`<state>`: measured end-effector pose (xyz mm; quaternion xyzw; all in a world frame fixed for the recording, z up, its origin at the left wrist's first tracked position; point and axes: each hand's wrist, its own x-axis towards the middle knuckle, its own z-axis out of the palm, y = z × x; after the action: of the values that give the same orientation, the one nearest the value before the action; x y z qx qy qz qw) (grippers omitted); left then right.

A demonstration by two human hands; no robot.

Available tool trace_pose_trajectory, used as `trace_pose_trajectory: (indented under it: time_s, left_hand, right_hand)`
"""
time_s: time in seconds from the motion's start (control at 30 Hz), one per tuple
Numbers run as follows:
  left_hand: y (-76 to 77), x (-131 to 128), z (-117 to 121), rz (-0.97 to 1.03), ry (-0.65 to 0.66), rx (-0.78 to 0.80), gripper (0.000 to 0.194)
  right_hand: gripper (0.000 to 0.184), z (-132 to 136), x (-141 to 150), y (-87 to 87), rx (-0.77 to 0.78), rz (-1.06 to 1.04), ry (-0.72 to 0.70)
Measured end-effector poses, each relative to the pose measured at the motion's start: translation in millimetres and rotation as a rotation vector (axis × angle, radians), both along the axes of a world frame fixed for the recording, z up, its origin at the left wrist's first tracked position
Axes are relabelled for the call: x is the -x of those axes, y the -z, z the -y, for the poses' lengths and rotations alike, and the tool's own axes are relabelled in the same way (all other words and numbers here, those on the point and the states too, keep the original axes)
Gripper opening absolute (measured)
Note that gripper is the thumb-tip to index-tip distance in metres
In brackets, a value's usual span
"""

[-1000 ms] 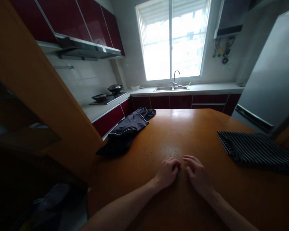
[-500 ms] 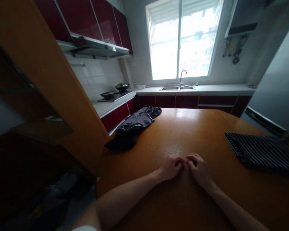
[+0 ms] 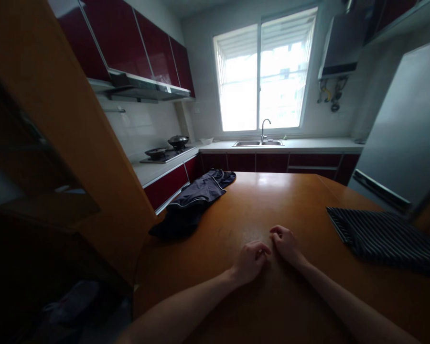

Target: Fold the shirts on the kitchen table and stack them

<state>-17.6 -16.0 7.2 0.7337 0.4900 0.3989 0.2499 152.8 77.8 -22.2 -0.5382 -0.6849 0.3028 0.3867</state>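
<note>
My left hand [image 3: 250, 263] rests on the wooden table [image 3: 272, 198] with its fingers curled in loosely, and nothing shows in it. Just beyond it to the right is my right hand [image 3: 285, 244], also resting on the wood with bent fingers held together and nothing visible in them. A small gap separates the two hands. Toward the far left of the table lies a dark grey and black garment [image 3: 197, 196] with pale piping. On the right side is a dark striped cloth [image 3: 387, 236], folded flat. Neither hand touches these cloths.
Beyond the table, a counter holds a sink with a faucet [image 3: 263, 128] under a window. A stove with pans [image 3: 178, 141] stands at the left below a range hood [image 3: 143, 88]. A refrigerator [image 3: 397, 129] is on the right, a wooden partition [image 3: 75, 129] on the left.
The view has tilted up, so the room sits lower in the picture. My hands have drawn slightly apart, the left now nearer to me than the right.
</note>
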Motion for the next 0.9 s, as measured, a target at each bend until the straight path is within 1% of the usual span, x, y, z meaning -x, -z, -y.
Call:
trace_pose_trajectory:
  time_s: [0.07, 0.17, 0.3, 0.43, 0.57, 0.63, 0.7, 0.8, 0.87, 0.9]
  left_hand:
    - [1.7, -0.8, -1.6, 0.012, -0.002, 0.014, 0.027]
    - [2.0, -1.3, -2.8, 0.014, -0.006, 0.025, 0.027]
    - [-0.7, -0.6, -1.3, 0.0, -0.019, 0.006, 0.027]
    - [1.2, -1.9, -1.5, -0.044, -0.012, -0.015, 0.027]
    - [4.2, 1.2, -12.8, -0.106, -0.022, -0.061, 0.025]
    - [-0.5, 12.9, -24.1, -0.169, -0.057, -0.111, 0.025]
    - [-11.5, 34.7, -37.6, -0.257, -0.154, -0.165, 0.027]
    - [-36.9, 79.8, -58.0, -0.418, -0.407, -0.195, 0.036]
    - [-55.4, 110.1, -70.0, -0.595, -0.577, -0.195, 0.045]
    - [-64.2, 123.7, -75.5, -0.699, -0.65, -0.18, 0.054]
  right_hand:
    - [0.025, -4.3, -0.5, 4.1, 0.006, -0.057, -0.026]
    - [0.027, -3.8, -4.2, 6.7, 0.008, -0.118, -0.073]
    - [0.028, -0.8, -8.5, 3.1, 0.004, -0.154, -0.117]
    - [0.028, 0.1, -10.7, 0.2, 0.001, -0.168, -0.115]
    - [0.03, 0.5, -12.8, -0.2, 0.008, -0.184, -0.129]
    - [0.031, 0.7, -13.0, -1.1, 0.023, -0.204, -0.135]
    - [0.032, 0.7, -12.1, -2.6, 0.051, -0.233, -0.128]
    - [0.034, 0.0, -9.9, -4.8, 0.071, -0.262, -0.114]
    - [0.033, -1.2, -9.1, -5.4, 0.059, -0.246, -0.12]
    - [0.033, -1.9, -9.1, -5.5, 0.052, -0.232, -0.128]
